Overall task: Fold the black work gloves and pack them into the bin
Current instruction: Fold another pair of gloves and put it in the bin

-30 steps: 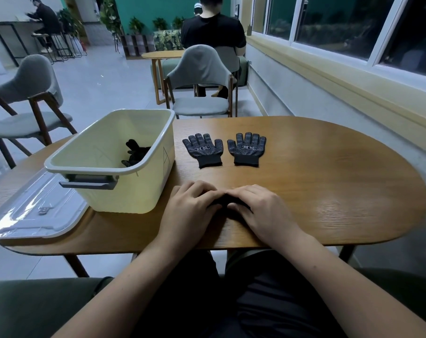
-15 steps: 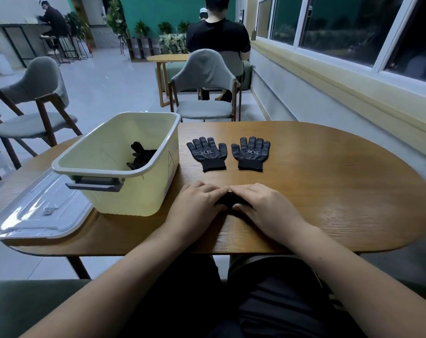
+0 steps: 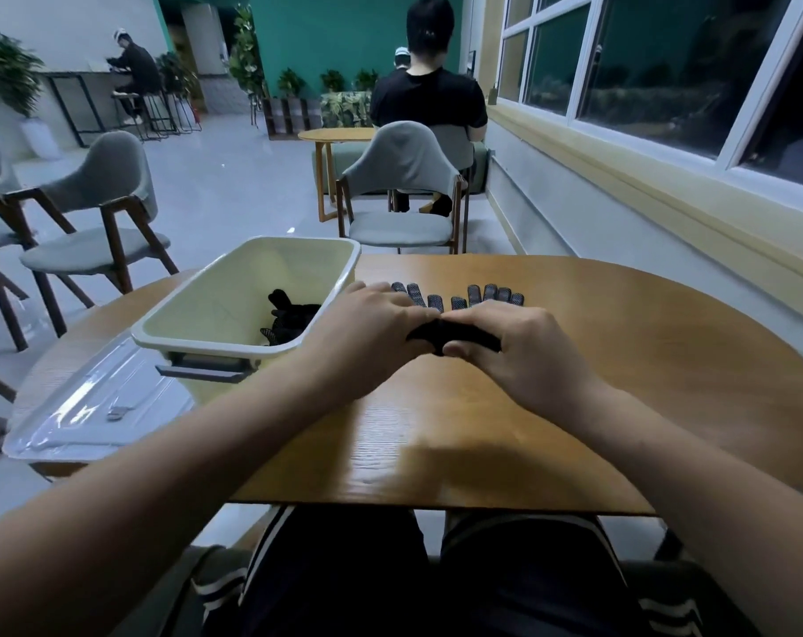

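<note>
My left hand (image 3: 367, 333) and my right hand (image 3: 514, 349) together grip a folded black work glove bundle (image 3: 454, 337), lifted above the wooden table (image 3: 620, 360). The bundle hangs just right of the pale yellow bin (image 3: 252, 310). Inside the bin lies a black glove bundle (image 3: 289, 317). Behind my hands, two black dotted gloves lie flat on the table; only the fingertips of the left one (image 3: 415, 294) and the right one (image 3: 491, 294) show.
A clear plastic lid (image 3: 96, 406) lies on the table left of the bin. A grey chair (image 3: 404, 195) stands at the table's far side, with other chairs to the left. A person in black sits with their back turned beyond it.
Both hands have lifted the folded glove bundle off the table's near edge and carried it up and forward. My head has tilted down and moved closer.
</note>
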`<state>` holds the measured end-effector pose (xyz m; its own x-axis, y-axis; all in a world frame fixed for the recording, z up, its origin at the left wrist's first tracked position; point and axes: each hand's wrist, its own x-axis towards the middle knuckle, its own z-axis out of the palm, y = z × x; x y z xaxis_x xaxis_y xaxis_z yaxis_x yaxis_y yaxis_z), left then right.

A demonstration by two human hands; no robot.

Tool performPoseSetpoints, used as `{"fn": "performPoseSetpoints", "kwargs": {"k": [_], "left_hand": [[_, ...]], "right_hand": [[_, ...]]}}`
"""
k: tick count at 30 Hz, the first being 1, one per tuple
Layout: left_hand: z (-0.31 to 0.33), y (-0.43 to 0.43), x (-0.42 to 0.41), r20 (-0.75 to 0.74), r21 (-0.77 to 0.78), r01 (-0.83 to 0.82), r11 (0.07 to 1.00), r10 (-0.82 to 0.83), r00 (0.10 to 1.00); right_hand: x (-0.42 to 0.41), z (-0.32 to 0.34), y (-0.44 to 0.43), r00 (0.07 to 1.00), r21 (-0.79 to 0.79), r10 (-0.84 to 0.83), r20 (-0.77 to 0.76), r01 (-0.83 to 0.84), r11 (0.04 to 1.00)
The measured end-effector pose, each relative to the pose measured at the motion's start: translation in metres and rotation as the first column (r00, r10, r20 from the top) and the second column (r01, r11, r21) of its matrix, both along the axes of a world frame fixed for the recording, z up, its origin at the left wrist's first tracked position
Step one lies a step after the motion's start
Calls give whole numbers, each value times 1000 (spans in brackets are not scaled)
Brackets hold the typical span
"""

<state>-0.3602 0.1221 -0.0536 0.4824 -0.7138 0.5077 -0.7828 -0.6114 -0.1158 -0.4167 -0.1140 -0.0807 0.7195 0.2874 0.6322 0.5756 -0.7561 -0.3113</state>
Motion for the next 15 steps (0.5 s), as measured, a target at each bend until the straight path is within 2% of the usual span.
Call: {"fn": "performPoseSetpoints", "kwargs": {"k": [4, 7, 15], "left_hand": [[51, 27, 8, -48, -28, 47, 999, -48, 998], [77, 48, 21, -51, -6, 26, 1000, -26, 998], [92, 106, 67, -82, 14, -99, 995, 100, 992]], "right_hand": [[20, 40, 21, 998, 23, 42, 56, -44, 999], [41, 59, 42, 993, 8, 50, 108, -52, 999], [104, 75, 102, 990, -21, 123, 73, -122, 992]]}}
